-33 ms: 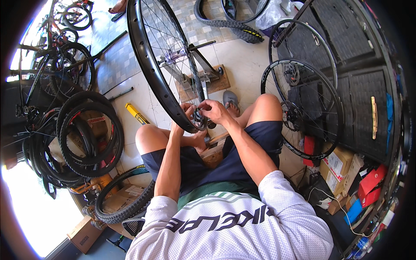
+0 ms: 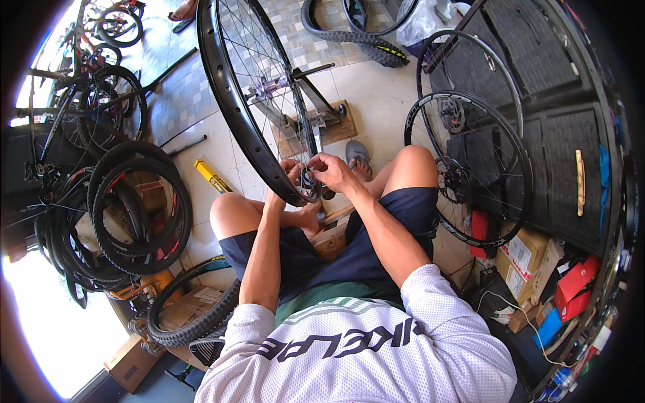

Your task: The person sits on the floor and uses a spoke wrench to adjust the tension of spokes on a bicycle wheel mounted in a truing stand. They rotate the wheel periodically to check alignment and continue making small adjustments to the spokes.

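A large bicycle wheel with a black rim [image 2: 225, 101] and thin spokes stands upright in a truing stand [image 2: 316, 94] on a wooden base [image 2: 336, 131], in front of my knees. My left hand [image 2: 287, 180] curls around the near bottom of the rim. Just to its right, my right hand [image 2: 334, 171] pinches a spoke close to the rim. The fingertips of both hands almost meet. Whether a small tool is between the fingers is hidden. I sit low with bare knees on either side.
A pile of black tyres [image 2: 134, 208] hangs at the left beside a bicycle [image 2: 74, 101]. Two spoked wheels [image 2: 470, 168] lean at the right. A yellow tool [image 2: 211, 176] lies on the tiled floor. Cardboard boxes [image 2: 531, 255] sit lower right, another tyre [image 2: 191, 312] lower left.
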A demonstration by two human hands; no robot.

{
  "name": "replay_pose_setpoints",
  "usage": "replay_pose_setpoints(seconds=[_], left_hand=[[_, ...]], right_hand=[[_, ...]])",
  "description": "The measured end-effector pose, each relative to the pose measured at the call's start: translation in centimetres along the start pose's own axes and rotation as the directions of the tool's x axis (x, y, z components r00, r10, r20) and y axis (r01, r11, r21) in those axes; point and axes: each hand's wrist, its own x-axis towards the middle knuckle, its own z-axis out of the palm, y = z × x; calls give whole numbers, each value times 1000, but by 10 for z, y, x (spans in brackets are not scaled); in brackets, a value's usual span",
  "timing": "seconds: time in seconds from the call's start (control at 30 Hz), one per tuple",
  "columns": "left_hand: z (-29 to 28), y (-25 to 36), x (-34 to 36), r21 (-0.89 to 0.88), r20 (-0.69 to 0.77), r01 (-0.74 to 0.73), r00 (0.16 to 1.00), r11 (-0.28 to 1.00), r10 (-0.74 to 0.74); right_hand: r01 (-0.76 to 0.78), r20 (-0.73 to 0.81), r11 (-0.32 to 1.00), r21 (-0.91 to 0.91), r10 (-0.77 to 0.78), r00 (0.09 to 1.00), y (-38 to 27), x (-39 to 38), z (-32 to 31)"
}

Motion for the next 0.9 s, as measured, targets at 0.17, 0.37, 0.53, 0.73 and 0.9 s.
replay_pose_setpoints(seconds=[0.17,0.37,0.53,0.73,0.9], left_hand=[[5,2,4,-115,37,0,999,993,5],[8,9,6,-146,-35,-29,999,989,24],[8,14,8,-5,-47,-41,998,999,41],[6,12,5,-241,92,-1,996,971,23],[0,8,10,-50,-5,-15,1000,999,15]], right_hand=[[-9,-16,952,305,15,1000,17,10,8],[99,-16,994,-55,-100,995,-5,3,0],[53,-43,996,-72,-56,997,-2,6,-6],[-31,-130,992,-124,14,991,-1,6,-4],[-125,53,988,94,120,991,2,11,-13]])
